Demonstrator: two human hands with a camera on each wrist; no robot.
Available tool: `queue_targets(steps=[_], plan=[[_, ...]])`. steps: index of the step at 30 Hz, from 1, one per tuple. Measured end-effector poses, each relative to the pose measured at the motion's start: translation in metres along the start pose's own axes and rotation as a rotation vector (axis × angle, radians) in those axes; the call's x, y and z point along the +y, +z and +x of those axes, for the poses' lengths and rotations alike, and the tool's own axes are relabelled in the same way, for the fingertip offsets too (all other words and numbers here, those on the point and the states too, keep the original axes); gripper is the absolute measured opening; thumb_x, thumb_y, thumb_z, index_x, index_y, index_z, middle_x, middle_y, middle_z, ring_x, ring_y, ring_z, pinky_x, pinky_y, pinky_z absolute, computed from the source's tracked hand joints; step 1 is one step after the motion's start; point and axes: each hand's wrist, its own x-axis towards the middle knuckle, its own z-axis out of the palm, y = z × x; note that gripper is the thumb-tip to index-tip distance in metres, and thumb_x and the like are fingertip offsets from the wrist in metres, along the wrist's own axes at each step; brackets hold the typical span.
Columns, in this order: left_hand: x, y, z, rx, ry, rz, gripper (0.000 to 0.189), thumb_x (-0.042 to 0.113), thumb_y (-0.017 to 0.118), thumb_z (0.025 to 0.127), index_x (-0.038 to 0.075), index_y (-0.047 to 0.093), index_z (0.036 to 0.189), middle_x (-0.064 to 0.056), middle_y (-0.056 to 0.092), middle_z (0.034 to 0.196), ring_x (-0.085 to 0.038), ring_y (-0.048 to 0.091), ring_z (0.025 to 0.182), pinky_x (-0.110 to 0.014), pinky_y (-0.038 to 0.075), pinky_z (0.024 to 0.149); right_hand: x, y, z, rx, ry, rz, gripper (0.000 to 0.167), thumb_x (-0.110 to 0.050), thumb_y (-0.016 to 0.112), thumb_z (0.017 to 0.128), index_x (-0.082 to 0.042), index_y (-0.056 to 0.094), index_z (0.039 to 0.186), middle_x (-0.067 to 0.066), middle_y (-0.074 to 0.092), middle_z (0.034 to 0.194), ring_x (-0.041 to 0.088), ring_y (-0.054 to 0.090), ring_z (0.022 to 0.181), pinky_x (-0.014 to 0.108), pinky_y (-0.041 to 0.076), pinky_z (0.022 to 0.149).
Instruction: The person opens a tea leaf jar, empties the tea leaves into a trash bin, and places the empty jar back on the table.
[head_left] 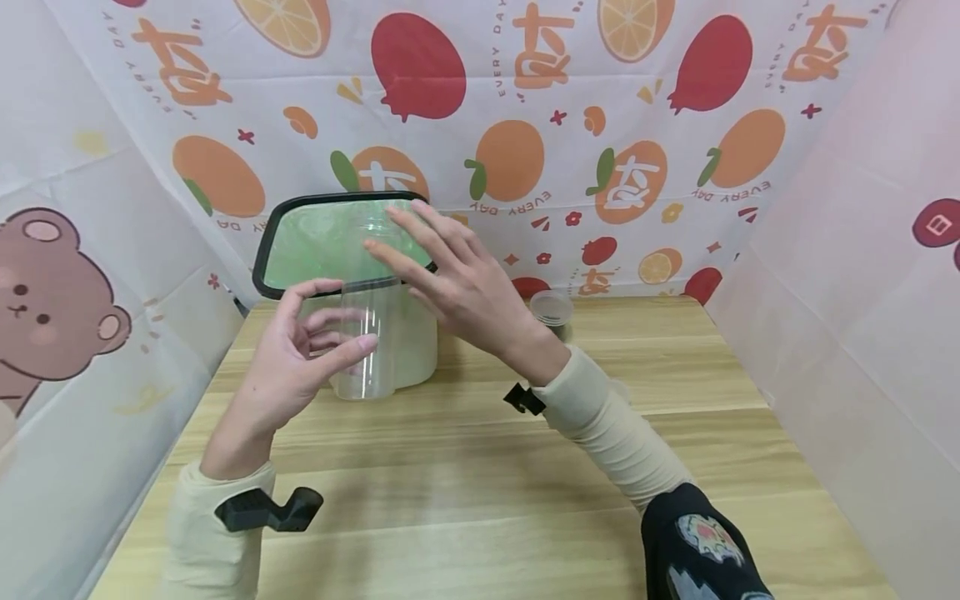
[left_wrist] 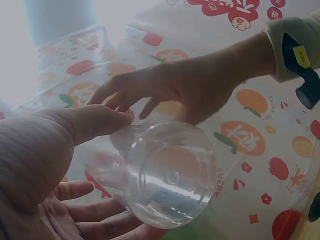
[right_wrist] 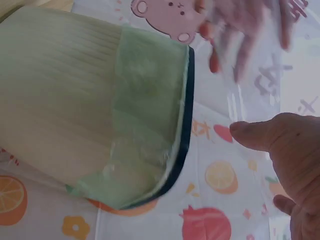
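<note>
My left hand (head_left: 296, 358) holds a clear plastic bottle (head_left: 367, 367) upright, thumb and fingers around its body. In the left wrist view the bottle's round base (left_wrist: 172, 177) faces the camera, with the left thumb along its side. My right hand (head_left: 461, 275) is up by the bottle's neck, its fingers extended and spread, fingertips overlapping the neck in the head view. The right wrist view shows the right thumb (right_wrist: 255, 135) stretched toward the faint, see-through bottle. Behind the bottle stands a cream bin (head_left: 416, 342) with a black rim and a green liner (head_left: 311, 246).
On the wooden table (head_left: 450, 500), a small clear round container (head_left: 551, 308) with something dark below it stands at the back, beyond the right wrist. Another clear round piece (head_left: 621, 390) lies partly behind the right sleeve. A fruit-print cloth (head_left: 510, 158) hangs behind the table.
</note>
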Motion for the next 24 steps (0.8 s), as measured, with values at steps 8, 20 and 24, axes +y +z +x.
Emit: queue_targets(steps=[8, 20, 24], plan=[[-0.015, 0.010, -0.006, 0.081, 0.056, 0.096, 0.072, -0.001, 0.076, 0.086, 0.009, 0.041, 0.148, 0.005, 0.064, 0.118, -0.003, 0.071, 0.093, -0.018, 0.059, 0.070, 0.026, -0.013, -0.033, 0.006, 0.178, 0.272, 0.065, -0.017, 0.075, 0.091, -0.008, 0.045, 0.148, 0.019, 0.042, 0.156, 0.034, 0.037, 0.148, 0.040, 0.025, 0.129], [-0.036, 0.042, -0.021, 0.135, 0.022, 0.230, 0.071, 0.010, 0.084, 0.082, 0.015, 0.051, 0.145, -0.001, 0.065, 0.115, -0.004, 0.068, 0.099, -0.018, 0.059, 0.079, 0.070, -0.032, -0.136, -0.072, 0.606, 0.434, 0.057, -0.015, 0.067, 0.097, -0.007, 0.045, 0.149, 0.018, 0.042, 0.158, 0.035, 0.035, 0.149, 0.061, 0.029, 0.121], [-0.049, 0.051, -0.024, 0.132, 0.009, 0.231, 0.071, 0.012, 0.086, 0.081, 0.018, 0.052, 0.143, -0.006, 0.064, 0.114, -0.005, 0.066, 0.101, -0.019, 0.058, 0.081, 0.079, -0.034, -0.170, -0.150, 0.702, 0.392, 0.055, -0.016, 0.067, 0.097, -0.005, 0.048, 0.146, 0.019, 0.043, 0.156, 0.037, 0.037, 0.147, 0.062, 0.031, 0.120]])
